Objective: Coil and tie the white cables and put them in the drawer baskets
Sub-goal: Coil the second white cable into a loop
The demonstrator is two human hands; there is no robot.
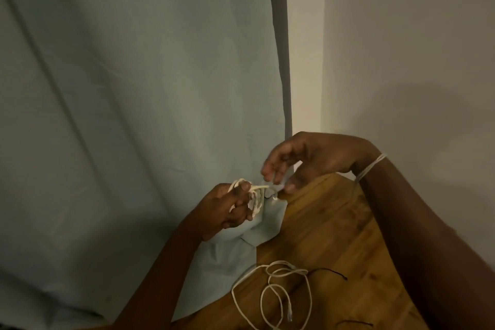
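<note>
A person's left hand (230, 206) grips a small coiled bundle of white cable (250, 195) above the edge of a brown wooden tabletop (334, 236), while the right hand (300, 161) pinches the cable's free end (278, 187) between thumb and fingertips just beside the coil, a band of white cord (371, 167) wrapped round its wrist. A second white cable (278, 295) lies in loose loops on the tabletop nearer the camera, close to two thin dark ties (332, 273), with a pale grey-green fabric curtain (134, 88) hanging behind and spilling onto the wood.
</note>
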